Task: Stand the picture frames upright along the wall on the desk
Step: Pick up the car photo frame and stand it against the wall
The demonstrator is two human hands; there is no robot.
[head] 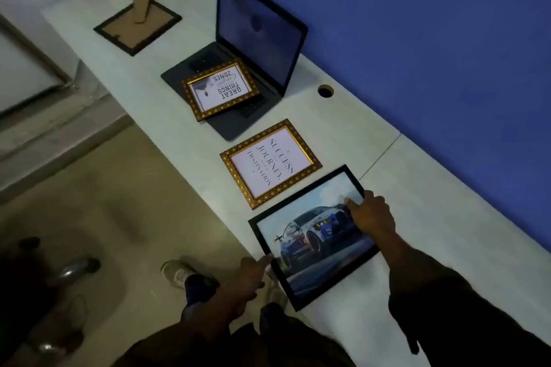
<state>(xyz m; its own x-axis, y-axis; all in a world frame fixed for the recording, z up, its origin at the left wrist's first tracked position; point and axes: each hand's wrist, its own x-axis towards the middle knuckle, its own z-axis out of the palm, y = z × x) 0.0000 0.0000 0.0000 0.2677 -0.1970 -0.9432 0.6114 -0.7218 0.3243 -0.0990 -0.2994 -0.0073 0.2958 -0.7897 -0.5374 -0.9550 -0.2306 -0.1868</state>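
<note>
Two hands on the black-framed car picture (pixel 313 235), flat on the white counter (pixel 417 188): right hand (pixel 371 214) fingers spread on its far edge, left hand (pixel 249 272) open at its near corner.

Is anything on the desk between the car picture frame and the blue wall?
Nothing visible. The desk between the car picture frame and the blue wall is bare; the laptop stands further along.
</note>
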